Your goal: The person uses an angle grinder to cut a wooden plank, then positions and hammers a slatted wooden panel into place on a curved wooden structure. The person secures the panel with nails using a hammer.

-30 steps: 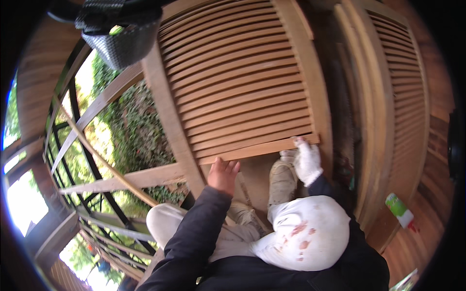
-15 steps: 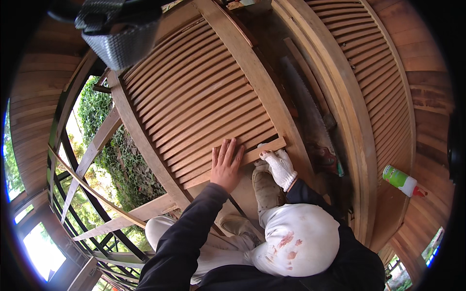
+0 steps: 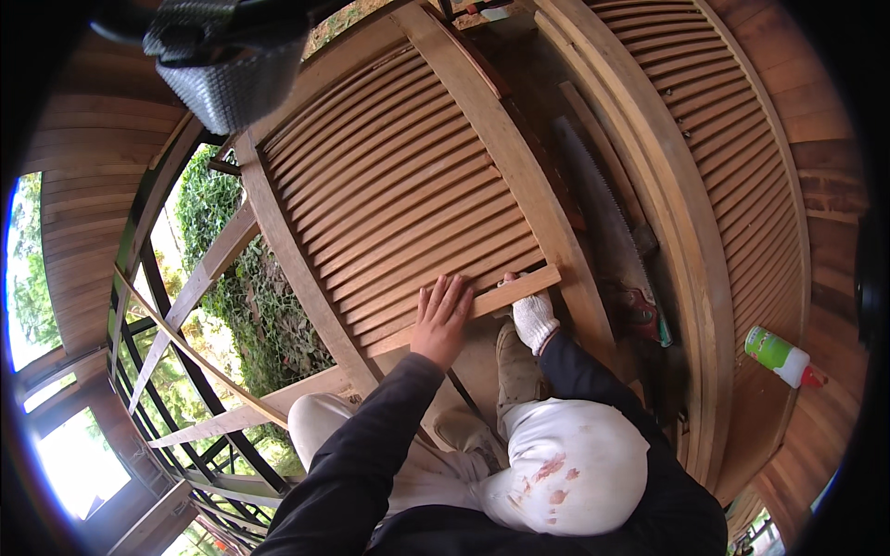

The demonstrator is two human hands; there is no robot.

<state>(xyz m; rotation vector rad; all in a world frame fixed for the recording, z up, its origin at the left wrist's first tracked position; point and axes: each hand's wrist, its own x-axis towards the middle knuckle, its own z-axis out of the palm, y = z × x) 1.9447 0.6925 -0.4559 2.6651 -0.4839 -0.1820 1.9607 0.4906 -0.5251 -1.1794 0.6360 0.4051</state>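
Observation:
A loose wooden slat (image 3: 519, 290) lies slanted along the near edge of a louvered wooden panel (image 3: 408, 185). Its right end rests at the panel's right frame rail (image 3: 505, 153), where a dark gap shows just beyond it. My bare left hand (image 3: 443, 315) lies flat on the slat near its middle, fingers stretched toward the far slats. Near the right end, my right hand (image 3: 533, 322), in a white knit glove, is closed round the slat from the near side. A fingertip shows past its far edge; the other fingers are partly hidden by the wood.
Right of the panel lie a handsaw (image 3: 603, 204) and a wooden strip (image 3: 607, 157). Beyond them stands a second louvered panel (image 3: 732, 120), with a green-and-white glue bottle (image 3: 777, 357) with a red cap. Wooden braces (image 3: 190, 301) cross the open left side. My boot (image 3: 521, 366) is below the slat.
The whole view has shifted slightly, so the scene sits further right. My gloved right hand has slipped lower against the slat, its fingers now more under the wood. My left hand stays on the slat.

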